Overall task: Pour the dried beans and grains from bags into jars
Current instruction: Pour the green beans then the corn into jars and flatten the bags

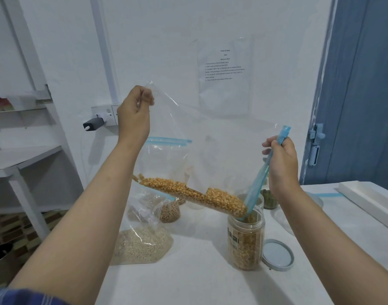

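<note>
A clear zip bag (210, 137) hangs tilted above the white table (199, 282). My left hand (134, 113) pinches its raised bottom corner. My right hand (282, 159) grips the blue zip edge (258, 183), whose low end dips into an open clear jar (245, 243). Yellow corn kernels (195, 192) lie along the bag's lower fold and slide toward the jar's mouth. The jar is mostly full of the same kernels. Its grey lid (277, 254) lies flat on the table just to its right.
A clear bag of pale grains (142, 245) sits on the table at the left, with another zip bag (166, 159) and a bag of brownish grains (170, 213) behind it. A jar of green beans (270, 199) stands behind my right wrist. A white tray (369, 201) lies at the far right.
</note>
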A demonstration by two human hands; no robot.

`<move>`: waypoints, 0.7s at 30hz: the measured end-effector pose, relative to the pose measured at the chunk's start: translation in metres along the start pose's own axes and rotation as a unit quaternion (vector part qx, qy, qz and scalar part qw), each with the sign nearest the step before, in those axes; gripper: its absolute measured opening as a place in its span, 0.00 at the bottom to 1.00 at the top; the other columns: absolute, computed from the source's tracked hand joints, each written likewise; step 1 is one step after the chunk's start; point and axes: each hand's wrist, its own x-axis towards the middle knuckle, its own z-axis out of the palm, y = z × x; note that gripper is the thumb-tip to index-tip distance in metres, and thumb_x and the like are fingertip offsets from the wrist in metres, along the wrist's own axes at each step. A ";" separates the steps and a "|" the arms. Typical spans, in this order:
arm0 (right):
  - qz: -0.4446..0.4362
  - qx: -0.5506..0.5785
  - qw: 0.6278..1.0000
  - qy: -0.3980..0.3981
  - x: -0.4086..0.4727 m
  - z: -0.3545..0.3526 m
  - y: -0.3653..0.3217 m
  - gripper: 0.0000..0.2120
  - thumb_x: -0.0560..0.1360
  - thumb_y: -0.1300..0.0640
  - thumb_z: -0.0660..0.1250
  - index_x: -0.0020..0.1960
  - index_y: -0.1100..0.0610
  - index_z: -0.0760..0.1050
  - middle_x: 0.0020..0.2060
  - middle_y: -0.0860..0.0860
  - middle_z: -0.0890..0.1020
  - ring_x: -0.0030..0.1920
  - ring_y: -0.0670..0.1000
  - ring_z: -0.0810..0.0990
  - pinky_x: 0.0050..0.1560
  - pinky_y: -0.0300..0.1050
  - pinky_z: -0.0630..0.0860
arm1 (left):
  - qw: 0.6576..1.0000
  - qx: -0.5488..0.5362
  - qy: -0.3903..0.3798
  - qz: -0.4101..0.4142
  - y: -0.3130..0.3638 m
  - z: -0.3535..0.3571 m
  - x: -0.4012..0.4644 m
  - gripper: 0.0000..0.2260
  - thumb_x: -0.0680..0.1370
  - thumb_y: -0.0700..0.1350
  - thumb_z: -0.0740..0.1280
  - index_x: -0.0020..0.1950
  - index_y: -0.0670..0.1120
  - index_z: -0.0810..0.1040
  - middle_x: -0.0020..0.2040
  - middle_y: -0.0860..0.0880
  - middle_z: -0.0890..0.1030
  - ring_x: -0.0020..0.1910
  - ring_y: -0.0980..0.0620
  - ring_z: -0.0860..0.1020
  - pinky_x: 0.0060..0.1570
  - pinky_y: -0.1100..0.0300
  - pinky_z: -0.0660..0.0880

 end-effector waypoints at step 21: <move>0.000 -0.013 1.000 -0.014 0.001 -0.006 0.004 0.10 0.83 0.61 0.54 0.48 0.51 0.72 0.43 0.46 0.78 0.43 0.46 0.75 0.53 0.45 0.73 | 1.000 0.003 -0.005 -0.012 0.001 0.000 0.002 0.12 0.83 0.52 0.60 0.40 0.57 0.73 0.38 0.65 0.75 0.39 0.62 0.69 0.44 0.70 0.66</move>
